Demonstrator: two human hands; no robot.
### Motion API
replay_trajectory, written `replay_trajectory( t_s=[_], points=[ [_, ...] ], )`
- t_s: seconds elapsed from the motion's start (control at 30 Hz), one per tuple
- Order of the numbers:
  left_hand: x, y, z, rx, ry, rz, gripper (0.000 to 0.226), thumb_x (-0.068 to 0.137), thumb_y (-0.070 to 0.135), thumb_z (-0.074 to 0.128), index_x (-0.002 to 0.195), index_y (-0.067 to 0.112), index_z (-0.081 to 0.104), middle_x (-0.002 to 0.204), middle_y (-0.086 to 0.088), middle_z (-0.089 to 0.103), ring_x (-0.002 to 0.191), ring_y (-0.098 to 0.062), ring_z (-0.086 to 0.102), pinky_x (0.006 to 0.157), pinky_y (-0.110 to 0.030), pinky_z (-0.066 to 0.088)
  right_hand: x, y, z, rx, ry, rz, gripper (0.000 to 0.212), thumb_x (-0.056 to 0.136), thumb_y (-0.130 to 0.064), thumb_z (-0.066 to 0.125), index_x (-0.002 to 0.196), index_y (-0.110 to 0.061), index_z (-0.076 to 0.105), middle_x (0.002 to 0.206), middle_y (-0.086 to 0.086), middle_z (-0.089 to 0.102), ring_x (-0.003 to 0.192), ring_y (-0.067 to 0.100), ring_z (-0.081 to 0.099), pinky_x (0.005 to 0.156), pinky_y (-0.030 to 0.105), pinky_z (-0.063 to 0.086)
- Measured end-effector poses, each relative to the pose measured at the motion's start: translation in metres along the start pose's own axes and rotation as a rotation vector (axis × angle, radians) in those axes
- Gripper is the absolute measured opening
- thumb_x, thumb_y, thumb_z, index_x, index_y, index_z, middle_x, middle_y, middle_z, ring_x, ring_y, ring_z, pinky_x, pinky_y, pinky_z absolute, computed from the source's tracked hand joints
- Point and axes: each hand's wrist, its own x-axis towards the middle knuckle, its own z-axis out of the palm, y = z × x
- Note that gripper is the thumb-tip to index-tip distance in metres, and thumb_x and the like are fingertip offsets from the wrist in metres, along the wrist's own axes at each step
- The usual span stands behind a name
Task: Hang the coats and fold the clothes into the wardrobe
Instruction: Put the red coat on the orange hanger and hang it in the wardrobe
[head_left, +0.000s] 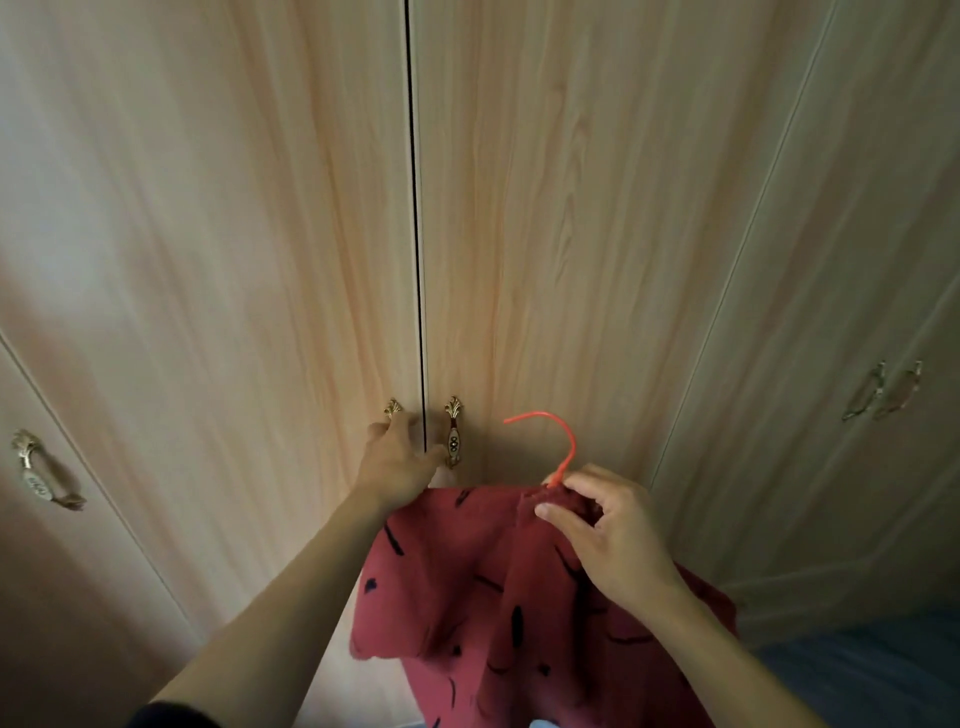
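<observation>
I stand close to the wardrobe (260, 234), whose two middle doors are closed with a dark gap between them. My left hand (397, 457) grips the ornate brass handle (393, 408) of the left middle door; only the handle's top shows above my fingers. My right hand (613, 535) holds a red garment with black marks (467, 587) at its collar, where an orange hanger hook (563, 441) rises from the cloth. The garment hangs down in front of the right middle door, just below that door's handle (453, 434).
More closed wardrobe doors stand on both sides, with a handle at the far left (41, 470) and a pair of handles at the right (883, 389). A blue surface (883, 670) shows at the lower right corner.
</observation>
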Motion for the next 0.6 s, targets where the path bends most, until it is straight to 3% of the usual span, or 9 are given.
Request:
replay_trajectory(
  t_s=[0.23, 0.33, 0.47, 0.6],
  points=[
    [-0.018, -0.006, 0.002, 0.073, 0.06, 0.098, 0.079, 0.073, 0.026, 0.077, 0.14, 0.033, 0.036, 0.13, -0.01, 0.053, 0.111, -0.028, 0.052, 0.086, -0.031, 0.041, -0.003, 0.007, 0.006, 0.022, -0.037, -0.025, 0.014, 0.078, -0.034, 0.072, 0.085, -0.023, 0.074, 0.077, -0.007, 0.065, 0.075, 0.012, 0.063, 0.069, 0.041, 0.051],
    [-0.043, -0.005, 0.006, 0.055, 0.121, 0.115, 0.083, 0.068, 0.026, 0.075, 0.138, 0.04, 0.032, 0.111, -0.007, 0.056, 0.096, -0.023, 0.052, 0.077, -0.029, 0.04, -0.014, 0.011, 0.003, 0.039, -0.077, -0.028, 0.014, 0.078, -0.035, 0.072, 0.084, -0.022, 0.073, 0.079, -0.007, 0.065, 0.076, 0.011, 0.064, 0.071, 0.041, 0.052],
    [-0.092, -0.008, 0.007, 0.13, 0.214, 0.173, 0.071, 0.081, 0.035, 0.066, 0.141, 0.042, 0.028, 0.093, -0.005, 0.056, 0.091, -0.025, 0.05, 0.073, -0.03, 0.04, -0.034, 0.013, -0.007, 0.057, -0.13, -0.063, 0.015, 0.078, -0.036, 0.072, 0.085, -0.023, 0.073, 0.079, -0.01, 0.065, 0.077, 0.009, 0.064, 0.072, 0.039, 0.052],
    [-0.144, -0.016, -0.008, 0.349, 0.22, 0.176, 0.082, 0.092, 0.033, 0.063, 0.154, 0.048, 0.012, 0.101, -0.005, 0.046, 0.077, -0.023, 0.048, 0.076, -0.028, 0.04, -0.057, 0.008, -0.012, 0.099, -0.172, -0.087, 0.012, 0.08, -0.029, 0.078, 0.091, -0.026, 0.075, 0.08, -0.012, 0.064, 0.077, 0.008, 0.065, 0.072, 0.038, 0.053]
  ],
)
